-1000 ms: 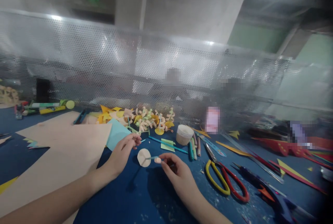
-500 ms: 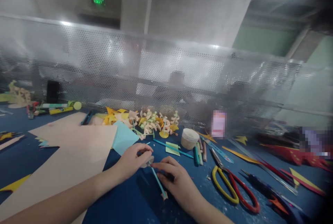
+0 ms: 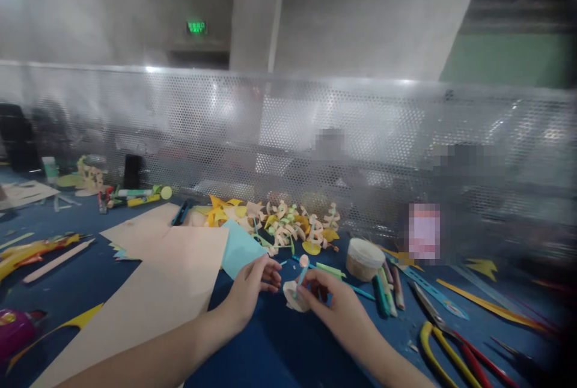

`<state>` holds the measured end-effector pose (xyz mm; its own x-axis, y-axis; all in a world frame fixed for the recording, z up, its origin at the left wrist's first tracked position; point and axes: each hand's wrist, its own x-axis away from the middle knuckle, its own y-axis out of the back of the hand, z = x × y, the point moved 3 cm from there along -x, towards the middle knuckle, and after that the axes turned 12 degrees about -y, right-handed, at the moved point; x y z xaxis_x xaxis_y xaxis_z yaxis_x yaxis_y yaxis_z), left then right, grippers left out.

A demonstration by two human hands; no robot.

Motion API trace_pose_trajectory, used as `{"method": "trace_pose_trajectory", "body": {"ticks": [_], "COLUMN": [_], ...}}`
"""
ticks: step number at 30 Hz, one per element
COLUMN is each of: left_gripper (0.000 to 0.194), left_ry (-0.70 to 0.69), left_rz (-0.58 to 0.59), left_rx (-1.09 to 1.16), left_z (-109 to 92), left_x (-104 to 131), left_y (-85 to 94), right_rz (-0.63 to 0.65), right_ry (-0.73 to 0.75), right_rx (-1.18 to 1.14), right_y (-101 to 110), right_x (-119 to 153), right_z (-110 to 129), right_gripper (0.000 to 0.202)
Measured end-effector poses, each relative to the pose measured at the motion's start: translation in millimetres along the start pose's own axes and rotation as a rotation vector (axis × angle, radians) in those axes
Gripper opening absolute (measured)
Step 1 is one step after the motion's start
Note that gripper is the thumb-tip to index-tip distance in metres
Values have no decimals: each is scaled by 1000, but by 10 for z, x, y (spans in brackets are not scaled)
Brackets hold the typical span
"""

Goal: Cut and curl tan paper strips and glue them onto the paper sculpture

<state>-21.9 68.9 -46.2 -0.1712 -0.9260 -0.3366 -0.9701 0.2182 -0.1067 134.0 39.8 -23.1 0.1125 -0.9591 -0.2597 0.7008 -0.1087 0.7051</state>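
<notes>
Between the thumb and fingers of my right hand (image 3: 336, 301) is a thin light blue stick (image 3: 303, 274), upright and slightly tilted. A small pinkish tip (image 3: 304, 260) tops it, and a pale round disc (image 3: 292, 297) sits at its lower end. Just left of the disc, my left hand (image 3: 252, 283) is apart from it, fingers loosely bent and nothing in them. Beyond the hands lie a light blue paper sheet (image 3: 238, 250) and a heap of curled paper strips (image 3: 288, 223).
Large pale paper (image 3: 171, 280) covers the table's left part. At right stand a round tub (image 3: 365, 259), several clay-like sticks (image 3: 387, 292) and red-and-yellow-handled scissors (image 3: 444, 328). A perforated metal screen (image 3: 202, 118) runs along the back.
The stick has swung from pointing down toward me to upright, with the disc now at its bottom. My left hand has let go of the disc. The view has turned left.
</notes>
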Motion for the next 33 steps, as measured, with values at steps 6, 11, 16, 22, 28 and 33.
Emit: {"method": "trace_pose_trajectory", "body": {"ticks": [6, 11, 16, 22, 28, 33], "left_gripper": [50, 47, 39, 30, 38, 39], "left_ry": [-13, -24, -74, -209, -243, -257], "left_rz": [-34, 7, 66, 188, 282, 304], "left_rx": [-29, -92, -243, -471, -598, -675], "left_z": [-58, -60, -82, -209, -181, -161], "left_x": [29, 34, 48, 103, 118, 130], "left_y": [-16, -32, -52, -99, -137, -147], "right_rz": [89, 32, 32, 45, 49, 45], "right_ry": [-65, -15, 20, 38, 48, 35], "right_rx": [-17, -1, 16, 37, 61, 39], "right_y": [-165, -138, -130, -142, -153, -145], "right_x": [68, 81, 71, 93, 97, 99], "right_z": [-115, -85, -72, -80, -65, -49], "right_gripper": [10, 9, 12, 12, 14, 17]}}
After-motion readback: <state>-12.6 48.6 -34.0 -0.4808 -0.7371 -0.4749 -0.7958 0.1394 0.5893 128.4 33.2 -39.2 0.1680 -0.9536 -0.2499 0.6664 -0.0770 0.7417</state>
